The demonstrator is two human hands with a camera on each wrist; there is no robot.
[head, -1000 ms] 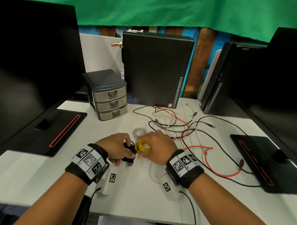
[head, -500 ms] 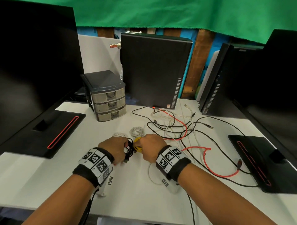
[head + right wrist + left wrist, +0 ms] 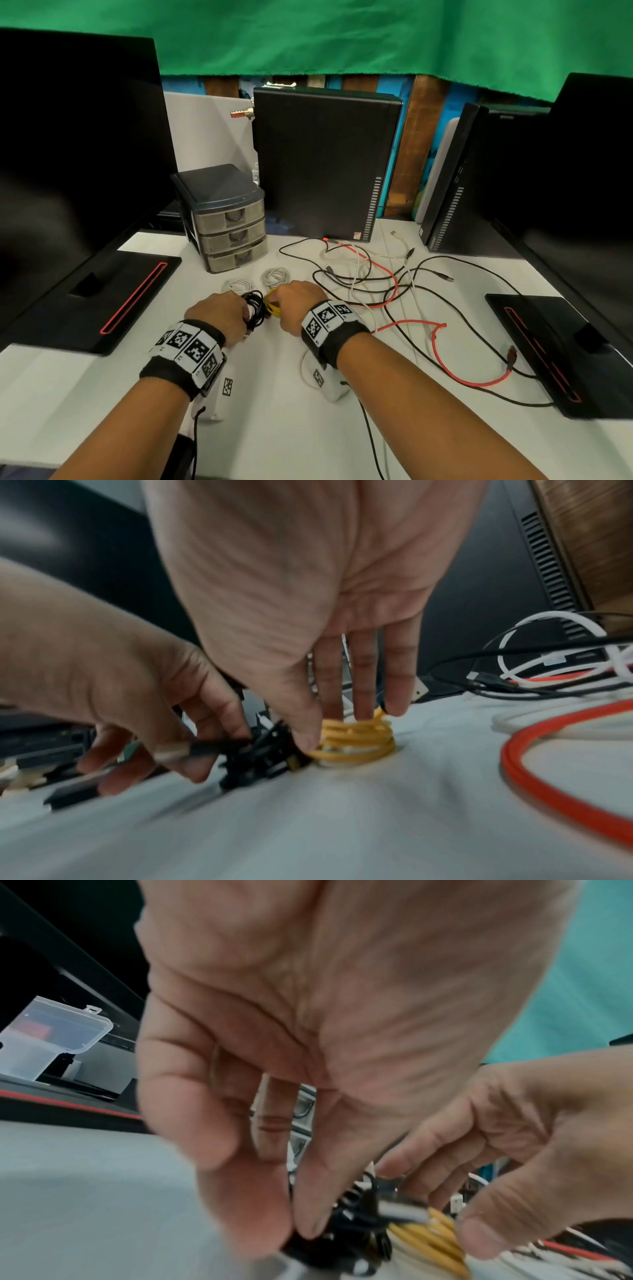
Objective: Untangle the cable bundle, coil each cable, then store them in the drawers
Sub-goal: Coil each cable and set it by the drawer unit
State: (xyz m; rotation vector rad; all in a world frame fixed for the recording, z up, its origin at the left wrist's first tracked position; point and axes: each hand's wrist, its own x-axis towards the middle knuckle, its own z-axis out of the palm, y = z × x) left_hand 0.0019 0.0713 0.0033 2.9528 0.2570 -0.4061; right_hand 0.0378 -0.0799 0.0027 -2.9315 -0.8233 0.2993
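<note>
My left hand [image 3: 245, 313] pinches a small black coiled cable [image 3: 256, 306] on the white desk. In the left wrist view its thumb and fingers [image 3: 308, 1213] close on the black coil [image 3: 346, 1229]. Right beside it, my right hand [image 3: 279, 305] holds a yellow coiled cable [image 3: 273, 307]. In the right wrist view the thumb and straight fingers clasp the yellow coil [image 3: 356, 739] from above as it rests on the desk. Two white coils [image 3: 236, 284] [image 3: 275, 275] lie just beyond my hands. A grey three-drawer unit [image 3: 233, 222] stands behind them, all drawers closed.
A loose tangle of black, white and red cables [image 3: 376, 281] spreads over the right half of the desk; the red cable [image 3: 462, 375] loops toward the right monitor base [image 3: 555, 342]. Monitors flank both sides, and two black computer towers [image 3: 322, 164] stand at the back.
Both hands keep hold of their coils and have drawn a little closer together, so the black and yellow coils now sit side by side. The view has shifted slightly.
</note>
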